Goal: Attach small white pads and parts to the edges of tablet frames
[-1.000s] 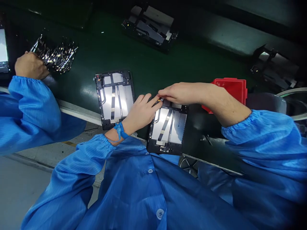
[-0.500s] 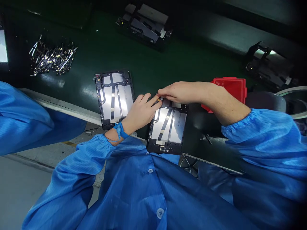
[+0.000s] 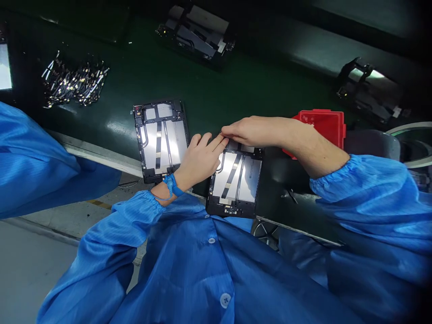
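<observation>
Checking for writing first, I find only a small printed label (image 3: 251,177) on the silver sheet of the right tablet frame (image 3: 236,180), too small for me to read from here. The red plastic case (image 3: 319,130) near the tabletop's far right carries faint marks that I can't read either.

From the head camera, my left hand (image 3: 199,159) is open with its fingers spread, gripping nothing. It lies between the two frames, over the right frame's left edge, and a blue wrist strap (image 3: 172,184) circles that wrist. My right hand (image 3: 256,131) reaches in from the right, thumb and forefinger drawn close together at the right frame's top edge, but I can't tell if they pinch anything.

The right frame sits at the tabletop's near edge (image 3: 97,155), overhanging it. The left tablet frame (image 3: 158,144) lies just beside my left hand. Toward the far left is a pile of small metal-tipped parts (image 3: 76,83), with a co-worker's blue sleeve (image 3: 40,166) below it. Two black tablet assemblies (image 3: 195,31) (image 3: 369,90) lie along the far side.
</observation>
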The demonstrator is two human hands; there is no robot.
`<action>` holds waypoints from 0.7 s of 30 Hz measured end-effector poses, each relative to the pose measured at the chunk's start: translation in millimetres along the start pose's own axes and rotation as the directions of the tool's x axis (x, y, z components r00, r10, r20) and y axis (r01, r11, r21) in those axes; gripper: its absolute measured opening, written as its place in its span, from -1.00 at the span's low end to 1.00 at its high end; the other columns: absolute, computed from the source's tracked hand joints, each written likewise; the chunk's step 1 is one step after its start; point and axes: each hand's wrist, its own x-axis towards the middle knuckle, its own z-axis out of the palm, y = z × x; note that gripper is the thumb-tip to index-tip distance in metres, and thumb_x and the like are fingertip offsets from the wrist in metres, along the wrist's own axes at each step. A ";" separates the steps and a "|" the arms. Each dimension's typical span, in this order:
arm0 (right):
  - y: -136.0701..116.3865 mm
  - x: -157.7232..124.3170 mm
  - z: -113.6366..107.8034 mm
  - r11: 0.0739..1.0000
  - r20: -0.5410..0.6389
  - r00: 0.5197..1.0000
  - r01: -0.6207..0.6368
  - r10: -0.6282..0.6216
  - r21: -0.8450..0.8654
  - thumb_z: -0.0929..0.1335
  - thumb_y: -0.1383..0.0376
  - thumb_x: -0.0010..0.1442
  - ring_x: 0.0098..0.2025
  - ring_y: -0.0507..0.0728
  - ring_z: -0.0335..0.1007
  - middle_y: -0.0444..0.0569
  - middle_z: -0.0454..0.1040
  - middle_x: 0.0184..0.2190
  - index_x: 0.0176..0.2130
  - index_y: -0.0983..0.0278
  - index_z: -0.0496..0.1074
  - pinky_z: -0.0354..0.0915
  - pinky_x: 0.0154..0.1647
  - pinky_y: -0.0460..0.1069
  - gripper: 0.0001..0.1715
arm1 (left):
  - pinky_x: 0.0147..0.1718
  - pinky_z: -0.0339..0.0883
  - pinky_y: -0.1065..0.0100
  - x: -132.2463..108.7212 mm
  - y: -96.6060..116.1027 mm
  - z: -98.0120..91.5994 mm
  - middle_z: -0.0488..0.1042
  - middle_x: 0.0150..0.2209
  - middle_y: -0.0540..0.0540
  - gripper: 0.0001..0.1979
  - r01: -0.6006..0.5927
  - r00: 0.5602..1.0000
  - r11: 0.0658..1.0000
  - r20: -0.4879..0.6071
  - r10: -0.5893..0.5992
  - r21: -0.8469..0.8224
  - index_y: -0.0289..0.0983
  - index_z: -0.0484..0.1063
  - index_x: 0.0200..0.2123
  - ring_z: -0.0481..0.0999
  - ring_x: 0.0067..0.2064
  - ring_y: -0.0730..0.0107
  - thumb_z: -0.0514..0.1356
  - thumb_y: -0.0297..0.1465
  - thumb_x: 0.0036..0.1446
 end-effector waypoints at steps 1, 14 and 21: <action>0.5 0.5 -0.2 0.999 0.007 1.000 0.008 -0.008 -0.035 0.42 0.21 0.45 -0.26 0.18 0.49 -0.04 0.62 -0.29 -0.13 0.14 0.56 0.22 -0.18 0.08 -0.91 | 0.21 0.36 -0.17 0.1 1.4 0.3 0.44 0.50 -0.29 -0.39 0.006 1.000 1.000 0.005 -0.006 0.006 -0.37 0.36 0.52 0.48 0.27 -0.19 0.08 -0.49 0.46; -19.5 10.5 -18.1 0.931 0.089 0.991 -0.064 0.102 -0.359 0.29 0.06 0.56 -0.17 0.28 0.61 0.14 0.70 -0.15 0.07 0.22 0.59 0.28 -0.16 0.11 -0.61 | 0.38 0.32 -0.20 2.5 13.6 -3.4 0.36 0.55 -0.31 -0.36 0.052 0.996 0.998 0.072 -0.055 0.042 -0.35 0.29 0.57 0.44 0.42 -0.17 0.00 -0.54 0.49; 1.5 24.1 -26.0 0.960 0.057 0.989 -0.121 0.140 -0.250 0.34 0.04 0.50 -0.25 0.23 0.55 0.05 0.67 -0.24 -0.03 0.18 0.59 0.28 -0.21 0.09 -0.67 | 0.42 0.26 -0.17 1.4 20.2 -4.4 0.35 0.56 -0.34 -0.38 0.102 0.993 0.992 0.061 -0.106 0.074 -0.41 0.31 0.55 0.36 0.49 -0.20 -0.04 -0.52 0.50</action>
